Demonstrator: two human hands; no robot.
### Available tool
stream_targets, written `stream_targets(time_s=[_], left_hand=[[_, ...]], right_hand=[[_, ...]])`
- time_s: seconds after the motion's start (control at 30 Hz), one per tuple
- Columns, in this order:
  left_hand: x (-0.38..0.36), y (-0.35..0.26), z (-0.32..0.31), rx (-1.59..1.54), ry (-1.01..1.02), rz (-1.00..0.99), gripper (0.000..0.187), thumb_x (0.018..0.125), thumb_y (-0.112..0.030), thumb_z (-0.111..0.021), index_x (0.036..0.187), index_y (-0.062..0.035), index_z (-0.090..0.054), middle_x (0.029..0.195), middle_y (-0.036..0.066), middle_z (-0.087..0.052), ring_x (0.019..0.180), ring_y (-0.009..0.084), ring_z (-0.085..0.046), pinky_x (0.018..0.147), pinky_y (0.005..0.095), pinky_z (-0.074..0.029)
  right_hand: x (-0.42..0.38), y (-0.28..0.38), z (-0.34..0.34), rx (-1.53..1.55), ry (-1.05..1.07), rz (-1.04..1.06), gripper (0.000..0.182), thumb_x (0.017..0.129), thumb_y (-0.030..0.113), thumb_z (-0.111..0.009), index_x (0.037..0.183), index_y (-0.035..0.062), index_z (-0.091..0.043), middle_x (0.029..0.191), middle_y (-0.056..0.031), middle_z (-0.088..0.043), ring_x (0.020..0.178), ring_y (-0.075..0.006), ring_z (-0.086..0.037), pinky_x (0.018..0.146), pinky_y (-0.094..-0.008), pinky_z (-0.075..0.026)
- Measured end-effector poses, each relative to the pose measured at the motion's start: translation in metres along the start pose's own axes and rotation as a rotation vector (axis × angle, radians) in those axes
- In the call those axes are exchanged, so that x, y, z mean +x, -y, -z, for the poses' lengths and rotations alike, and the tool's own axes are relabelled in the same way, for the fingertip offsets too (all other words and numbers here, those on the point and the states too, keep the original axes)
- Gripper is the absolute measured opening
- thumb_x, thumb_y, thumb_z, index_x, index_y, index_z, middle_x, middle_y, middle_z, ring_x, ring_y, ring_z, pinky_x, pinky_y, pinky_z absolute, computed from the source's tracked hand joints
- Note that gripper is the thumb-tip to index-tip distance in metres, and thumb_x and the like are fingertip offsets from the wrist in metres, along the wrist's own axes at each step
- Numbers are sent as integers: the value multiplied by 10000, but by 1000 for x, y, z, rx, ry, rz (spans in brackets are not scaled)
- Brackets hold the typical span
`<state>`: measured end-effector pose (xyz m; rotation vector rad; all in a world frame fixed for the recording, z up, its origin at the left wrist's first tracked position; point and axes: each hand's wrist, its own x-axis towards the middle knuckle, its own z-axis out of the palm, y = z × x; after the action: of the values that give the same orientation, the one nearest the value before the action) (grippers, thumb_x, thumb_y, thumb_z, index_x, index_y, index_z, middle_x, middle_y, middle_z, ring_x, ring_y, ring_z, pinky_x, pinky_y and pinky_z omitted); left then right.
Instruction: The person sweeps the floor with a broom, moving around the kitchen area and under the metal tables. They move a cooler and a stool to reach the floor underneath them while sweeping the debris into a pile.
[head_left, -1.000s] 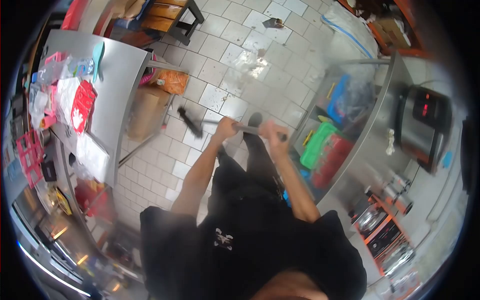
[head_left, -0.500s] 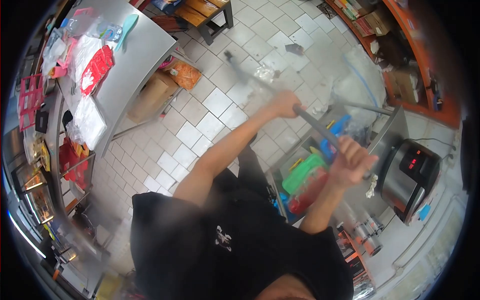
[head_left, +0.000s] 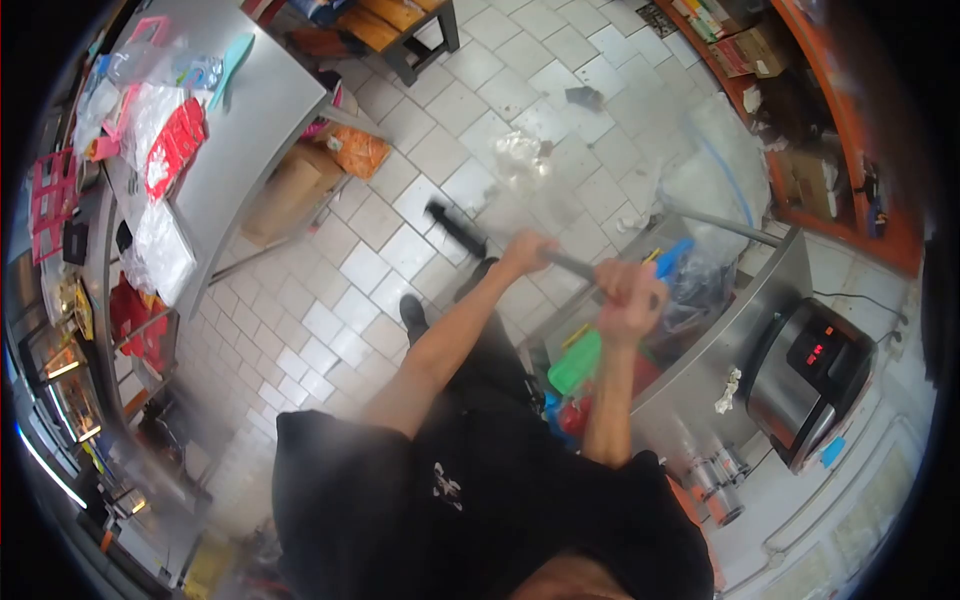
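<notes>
A broom with a grey handle (head_left: 570,264) and dark bristles (head_left: 455,229) is held across my front in both fists. My left hand (head_left: 527,256) is wrapped around the handle, nearer the bristles. Further up, near the handle's end, my right hand (head_left: 632,298) is closed around it. The bristle end is low over the white floor tiles (head_left: 385,268), close to my dark shoes (head_left: 412,312). Beyond it on the tiles lies a patch of pale, shiny litter (head_left: 522,158).
A steel table (head_left: 268,95) with plastic bags stands left, a cardboard box (head_left: 290,190) below it. On the right are a steel counter (head_left: 765,285), a black-and-silver appliance (head_left: 815,375) and an orange shelf (head_left: 860,180). A dark scrap (head_left: 584,97) lies on the floor.
The broom's bristle end has swung back toward my feet, away from the far tiles. Both hands have shifted left, the left one also closer to my body.
</notes>
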<state>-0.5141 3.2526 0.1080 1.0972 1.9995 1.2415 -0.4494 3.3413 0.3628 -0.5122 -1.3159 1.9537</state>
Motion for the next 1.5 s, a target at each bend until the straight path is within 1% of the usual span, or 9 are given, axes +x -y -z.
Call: stream_targets(time_s=[0.23,0.47,0.73,0.9,1.1,1.23,1.27,1.4,1.5], left_hand=[[124,-11,2,-168,-82,-180,276,769,-225,-568,539,-73,-558,538,148,-533,513,347,-540,507,423,-425],[120,-89,41,-109,-228,-373,370,808,-200,-564,492,-38,-460,488,141,-463,445,331,-466,452,400,-380],[-6,-50,63,86,-77,22,388,802,-241,-599,489,-29,-509,475,155,-468,439,351,-471,435,409,-368],[-55,29,42,84,70,393,135,732,-254,-630,670,-145,-681,642,115,-623,629,346,-593,577,440,-463],[49,15,8,9,-43,-130,280,724,-212,-585,501,-56,-520,517,170,-487,457,360,-460,462,417,-378],[105,-8,15,31,70,-161,268,716,-248,-581,510,-78,-552,541,160,-523,505,360,-506,492,443,-399],[107,-14,18,10,154,-151,254,709,-264,-586,524,-91,-579,557,146,-556,551,363,-551,517,467,-421],[76,-70,32,61,423,-472,172,637,-271,-633,568,-114,-624,585,115,-600,550,330,-578,510,452,-437],[-1,-113,15,196,823,-581,176,540,-267,-682,652,-130,-692,646,115,-653,625,330,-639,552,442,-500]], right_hand=[[16,-10,20,-277,274,380,456,967,170,-422,538,35,-345,492,-91,-377,448,-193,-304,495,-364,-262],[2,58,1,-180,189,501,565,1005,379,-371,525,94,-281,482,-11,-314,444,-165,-267,507,-360,-270],[-10,42,-16,6,-314,-47,541,1037,338,-316,557,115,-203,512,7,-245,509,-146,-245,561,-343,-293],[-3,-43,-8,-14,-169,-322,514,1035,260,-366,568,89,-240,531,5,-232,530,-136,-242,548,-308,-259],[4,-14,21,-87,-41,111,510,1020,252,-414,565,59,-291,522,-6,-292,519,-146,-275,524,-321,-250],[-8,9,24,-267,58,264,521,1013,306,-428,567,58,-321,531,-18,-344,511,-161,-303,545,-333,-302],[-25,29,30,-602,144,9,483,993,371,-427,648,34,-440,641,-88,-471,634,-229,-423,680,-406,-371],[-50,86,30,43,411,-86,448,870,499,-609,821,56,-564,730,-118,-602,847,-269,-559,844,-399,-420],[-85,123,29,36,-152,-480,626,804,378,-720,1261,38,-459,889,-169,-665,1145,-340,-520,982,-431,-371]])
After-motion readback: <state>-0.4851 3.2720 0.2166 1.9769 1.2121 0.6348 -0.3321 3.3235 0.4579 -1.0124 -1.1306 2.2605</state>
